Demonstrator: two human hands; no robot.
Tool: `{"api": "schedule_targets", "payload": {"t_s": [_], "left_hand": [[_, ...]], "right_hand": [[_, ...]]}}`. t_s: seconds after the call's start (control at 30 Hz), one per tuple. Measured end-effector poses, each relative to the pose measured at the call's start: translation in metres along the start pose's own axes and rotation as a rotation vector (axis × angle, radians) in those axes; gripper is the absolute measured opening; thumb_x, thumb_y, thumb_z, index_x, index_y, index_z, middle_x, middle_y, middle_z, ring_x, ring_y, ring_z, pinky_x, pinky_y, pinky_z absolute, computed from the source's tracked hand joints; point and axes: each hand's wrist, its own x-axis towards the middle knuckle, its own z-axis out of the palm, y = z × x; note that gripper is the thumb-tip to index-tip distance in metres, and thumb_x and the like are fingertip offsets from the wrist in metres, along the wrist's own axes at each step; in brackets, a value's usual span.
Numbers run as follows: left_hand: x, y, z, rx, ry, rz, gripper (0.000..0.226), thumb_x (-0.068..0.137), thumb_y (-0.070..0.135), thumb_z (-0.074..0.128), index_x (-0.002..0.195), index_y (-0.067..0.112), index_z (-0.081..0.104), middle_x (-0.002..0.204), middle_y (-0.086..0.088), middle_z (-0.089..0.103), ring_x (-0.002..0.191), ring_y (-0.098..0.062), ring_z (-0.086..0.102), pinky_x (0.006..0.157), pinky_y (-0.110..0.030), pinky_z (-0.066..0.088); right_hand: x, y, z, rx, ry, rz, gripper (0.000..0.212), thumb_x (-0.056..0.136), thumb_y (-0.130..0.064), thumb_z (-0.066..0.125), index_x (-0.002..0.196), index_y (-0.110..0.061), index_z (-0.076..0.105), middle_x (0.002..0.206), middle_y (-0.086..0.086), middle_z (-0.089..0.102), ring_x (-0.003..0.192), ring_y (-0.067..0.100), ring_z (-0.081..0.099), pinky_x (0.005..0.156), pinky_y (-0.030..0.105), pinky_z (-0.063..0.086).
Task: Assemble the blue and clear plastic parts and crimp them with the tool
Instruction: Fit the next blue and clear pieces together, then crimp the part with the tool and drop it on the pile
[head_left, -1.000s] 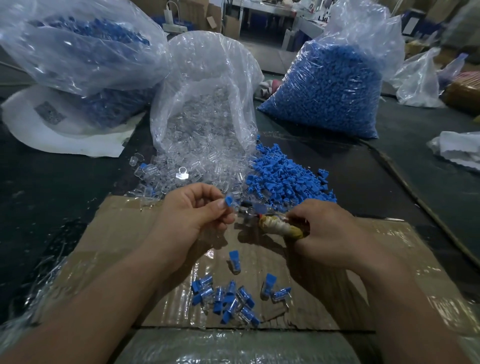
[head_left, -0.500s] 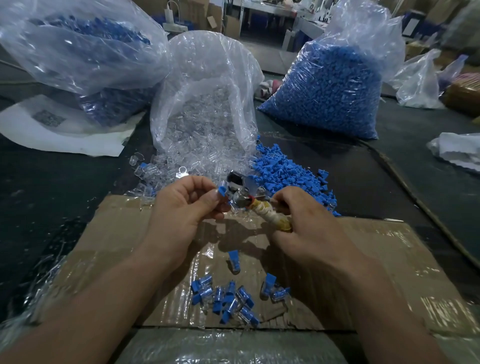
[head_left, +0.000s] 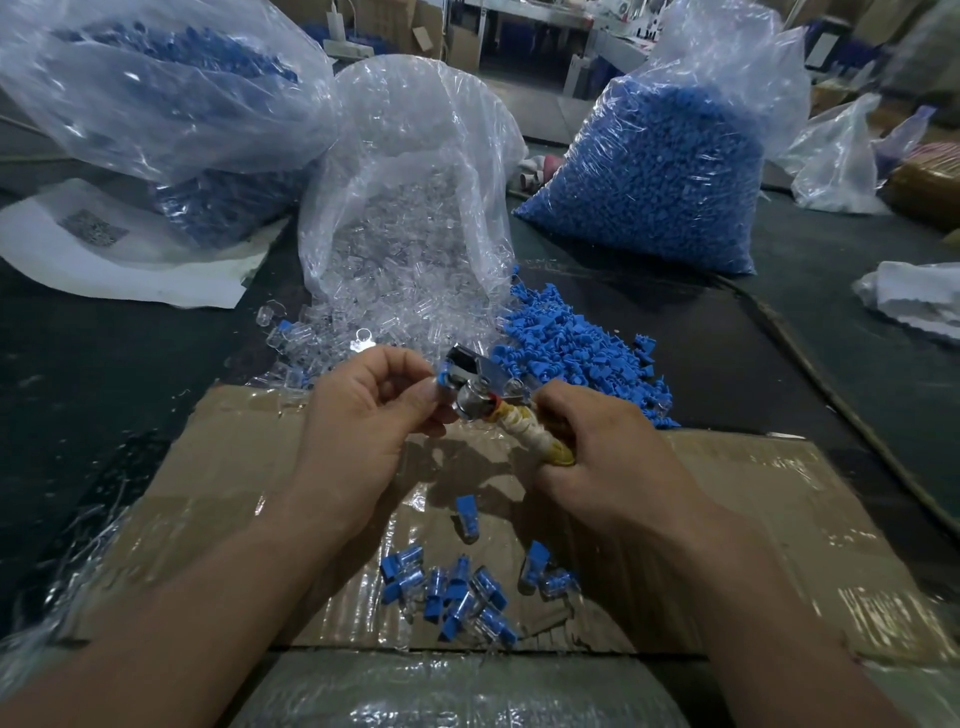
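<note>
Lying nearest on the cardboard (head_left: 208, 493) are assembled pieces (head_left: 457, 597). Above them the grip of the left hand (head_left: 363, 415) pinches a blue part (head_left: 443, 375) right at the metal head of the tool (head_left: 475, 387). The grip of the right hand (head_left: 608, 452) is curled round its wrapped handle. Farther lie loose blue parts (head_left: 571, 358) and the clear-parts bag (head_left: 410, 208).

The blue part (head_left: 443, 375) pinched by the left hand (head_left: 374, 415) is largely covered by the fingertips and the head of the tool (head_left: 480, 387). Whether a clear piece is fitted on it cannot be determined. Jaw closure is not discernible. Part of the tool's handles is concealed within the right hand (head_left: 613, 457). The upper-left bag (head_left: 156, 93) is blurred and is cut by the top and left edges. Both forearms run off the bottom edge.
</note>
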Motion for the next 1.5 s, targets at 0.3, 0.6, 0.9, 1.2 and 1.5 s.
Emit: {"api": "schedule_targets", "payload": {"t_s": [0.3,0.6,0.9,1.2,1.5], "left_hand": [[-0.003,0.002,0.002,0.133,0.031,0.089,0.018,0.081,-0.007,0.057,0.075,0.010,0.058,0.063,-0.001,0.061,0.053,-0.002,0.060,0.050,-0.011,0.048],[-0.003,0.003,0.002,0.126,0.038,0.062,0.018,0.082,-0.008,0.055,0.075,0.008,0.057,0.059,0.005,0.064,0.054,-0.001,0.060,0.051,-0.010,0.047],[0.001,0.006,-0.003,-0.010,0.100,-0.037,0.012,0.078,-0.001,0.060,0.075,0.010,0.063,0.062,-0.003,0.067,0.052,-0.008,0.062,0.045,-0.014,0.047],[-0.003,0.011,-0.005,0.162,-0.321,-0.201,0.016,0.054,0.022,0.070,0.068,0.026,0.073,0.066,-0.005,0.070,0.053,-0.011,0.061,0.048,-0.017,0.048],[-0.003,0.012,-0.010,0.286,-0.645,-0.165,0.019,0.053,0.030,0.073,0.069,0.020,0.074,0.068,0.000,0.071,0.059,-0.006,0.064,0.055,-0.014,0.050]], "right_hand": [[0.001,-0.004,-0.002,0.070,-0.016,0.021,0.016,0.075,-0.025,0.064,0.081,-0.029,0.050,0.072,-0.015,0.049,0.069,0.001,0.045,0.058,0.020,0.031],[0.003,-0.004,0.002,0.030,0.001,0.022,0.019,0.075,-0.023,0.066,0.086,-0.026,0.051,0.076,-0.015,0.050,0.072,0.001,0.046,0.061,0.016,0.035],[-0.001,0.016,-0.013,-0.004,-0.060,0.098,0.034,0.070,-0.022,0.070,0.102,-0.028,0.060,0.086,-0.014,0.054,0.079,0.002,0.048,0.069,0.023,0.042],[-0.005,0.027,-0.021,-0.040,-0.181,0.137,0.057,0.057,-0.048,0.080,0.109,-0.032,0.060,0.094,-0.016,0.054,0.086,0.004,0.050,0.077,0.027,0.044],[-0.004,0.031,-0.019,-0.080,-0.223,0.119,0.076,0.049,-0.061,0.077,0.116,-0.034,0.053,0.091,-0.024,0.043,0.084,-0.004,0.041,0.070,0.019,0.036]]}}
